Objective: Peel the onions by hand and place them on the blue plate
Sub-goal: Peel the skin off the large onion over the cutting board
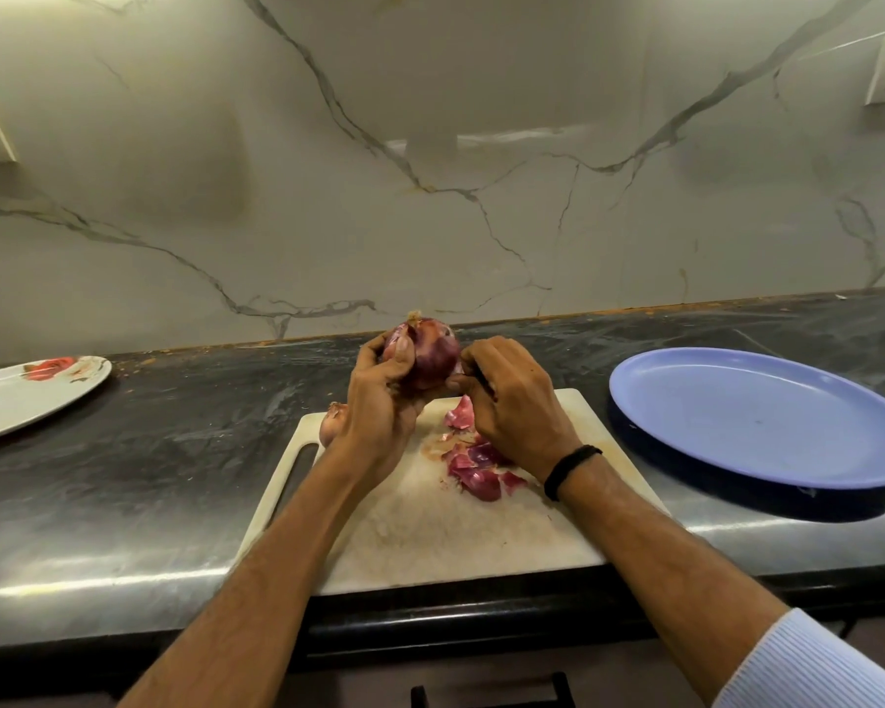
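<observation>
Two bare forearms. Black band (569, 470) round right wrist. Pale blue ribbed sleeve (818, 666) pushed up right arm, at 5 o'clock.

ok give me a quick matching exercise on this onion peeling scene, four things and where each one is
Things:
1 red onion
2 blue plate
3 onion skins
4 white plate

Places:
a lying on the cutting board
b at the left end of the counter
c held between the left hand and right hand
d bare, right of the cutting board

Pairs: 1-c, 2-d, 3-a, 4-b
</observation>
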The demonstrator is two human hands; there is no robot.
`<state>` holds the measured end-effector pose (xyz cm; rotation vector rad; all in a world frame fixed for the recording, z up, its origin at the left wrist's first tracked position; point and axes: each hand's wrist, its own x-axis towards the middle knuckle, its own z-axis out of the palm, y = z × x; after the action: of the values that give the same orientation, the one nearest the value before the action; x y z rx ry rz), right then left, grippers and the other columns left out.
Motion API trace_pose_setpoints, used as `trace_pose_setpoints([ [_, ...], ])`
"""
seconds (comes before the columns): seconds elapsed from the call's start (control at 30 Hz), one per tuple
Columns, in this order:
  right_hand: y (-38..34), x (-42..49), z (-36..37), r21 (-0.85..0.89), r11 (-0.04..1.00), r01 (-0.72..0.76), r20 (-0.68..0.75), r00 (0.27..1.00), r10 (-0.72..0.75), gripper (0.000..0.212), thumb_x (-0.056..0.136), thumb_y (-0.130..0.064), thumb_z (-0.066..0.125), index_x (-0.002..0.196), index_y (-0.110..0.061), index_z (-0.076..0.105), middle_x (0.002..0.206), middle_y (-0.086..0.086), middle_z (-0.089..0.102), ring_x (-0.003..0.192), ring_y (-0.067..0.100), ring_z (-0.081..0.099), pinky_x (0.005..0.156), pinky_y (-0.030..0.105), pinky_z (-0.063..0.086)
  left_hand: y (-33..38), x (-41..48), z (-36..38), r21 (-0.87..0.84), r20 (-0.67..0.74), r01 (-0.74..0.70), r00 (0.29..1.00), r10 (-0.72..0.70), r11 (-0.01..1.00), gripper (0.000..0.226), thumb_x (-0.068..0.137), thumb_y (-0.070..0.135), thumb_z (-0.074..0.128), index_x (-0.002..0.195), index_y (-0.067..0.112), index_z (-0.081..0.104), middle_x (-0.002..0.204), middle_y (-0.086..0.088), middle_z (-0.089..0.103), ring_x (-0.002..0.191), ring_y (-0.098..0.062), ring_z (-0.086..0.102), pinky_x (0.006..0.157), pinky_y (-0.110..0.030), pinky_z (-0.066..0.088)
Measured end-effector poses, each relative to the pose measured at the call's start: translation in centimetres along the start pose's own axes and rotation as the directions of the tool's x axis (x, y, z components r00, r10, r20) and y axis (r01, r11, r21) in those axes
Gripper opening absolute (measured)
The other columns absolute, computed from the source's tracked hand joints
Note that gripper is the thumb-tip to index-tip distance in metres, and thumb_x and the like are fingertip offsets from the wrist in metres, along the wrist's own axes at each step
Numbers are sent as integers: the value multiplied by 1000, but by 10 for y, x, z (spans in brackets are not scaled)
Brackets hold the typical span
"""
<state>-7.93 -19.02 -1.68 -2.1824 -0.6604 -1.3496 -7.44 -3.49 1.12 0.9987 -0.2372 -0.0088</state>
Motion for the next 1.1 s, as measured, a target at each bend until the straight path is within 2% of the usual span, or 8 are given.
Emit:
trace_pose_setpoints([
  [0.07, 5, 1, 0, -30, 998, -54, -15, 998, 53, 18, 83, 7, 68, 85, -7, 56, 81, 5, 53, 73, 18, 45, 63, 36, 47, 0, 2, -1, 22, -15, -11, 1000, 12, 1000, 44, 98, 15, 55, 139, 4, 46, 137, -22, 54, 113, -39, 65, 70, -36, 61],
  [0.13, 10, 1, 0, -38, 995, -90, -14, 996, 90, 18, 83, 0, 71, 93, -8, 59, 90, 5, 55, 82, 17, 48, 71, 31, 47, 0, 2, 0, 105, 3, -42, 999, 42, 994, 41, 98, 16, 57, 138, 6, 49, 135, -19, 56, 107, -33, 69, 73, -35, 61],
  [0.23, 8, 2, 1, 31, 994, -108, 15, 994, 108, 32, 87, -25, 70, 111, -8, 58, 108, 6, 55, 98, 16, 49, 85, 19, 40, 0, 1, -1, 211, 52, -102, 994, 93, 972, 39, 98, 11, 60, 136, 9, 50, 128, -13, 58, 97, -25, 74, 74, -33, 61],
  [0.33, 2, 4, 0, 84, 990, -111, 43, 993, 108, 44, 90, -42, 62, 118, -9, 56, 113, 5, 55, 103, 13, 49, 89, 17, 40, 0, -1, -1, 221, 84, -141, 989, 125, 965, 44, 95, 5, 64, 136, 11, 51, 119, -11, 62, 98, -25, 74, 77, -35, 62],
  [0.57, 9, 3, 0, 132, 972, -194, 10, 981, 194, 21, 95, -19, 61, 112, -7, 60, 107, 3, 55, 93, 9, 50, 78, 7, 39, -4, 1, -3, 228, 156, -91, 986, 56, 969, 42, 100, 13, 57, 141, 17, 54, 133, -14, 57, 114, -30, 68, 95, -44, 58],
  [0.73, 5, 6, -2, 152, 972, -177, -53, 981, 187, 12, 92, -7, 66, 103, -4, 64, 100, 7, 58, 90, 11, 52, 80, 8, 41, -4, 0, -2, 211, 179, -69, 983, 31, 975, 62, 85, 19, 67, 145, 18, 53, 132, -10, 56, 113, -24, 69, 95, -41, 58],
  [0.87, 6, 6, -3, 136, 981, -138, -88, 985, 151, 6, 91, -3, 63, 97, -2, 64, 94, 4, 58, 85, 8, 48, 78, 8, 40, -5, 1, -4, 198, 173, -51, 985, 16, 979, 60, 85, 18, 69, 143, 13, 54, 138, -15, 56, 119, -31, 66, 98, -47, 56],
  [1.1, 7, 4, -2, 64, 989, -133, -56, 989, 137, 23, 91, -13, 41, 92, -4, 62, 89, 7, 55, 81, 13, 45, 76, 9, 34, -5, 0, -3, 190, 195, -31, 981, -7, 981, 42, 85, 18, 68, 126, 15, 63, 120, -6, 71, 116, -31, 68, 98, -52, 55],
])
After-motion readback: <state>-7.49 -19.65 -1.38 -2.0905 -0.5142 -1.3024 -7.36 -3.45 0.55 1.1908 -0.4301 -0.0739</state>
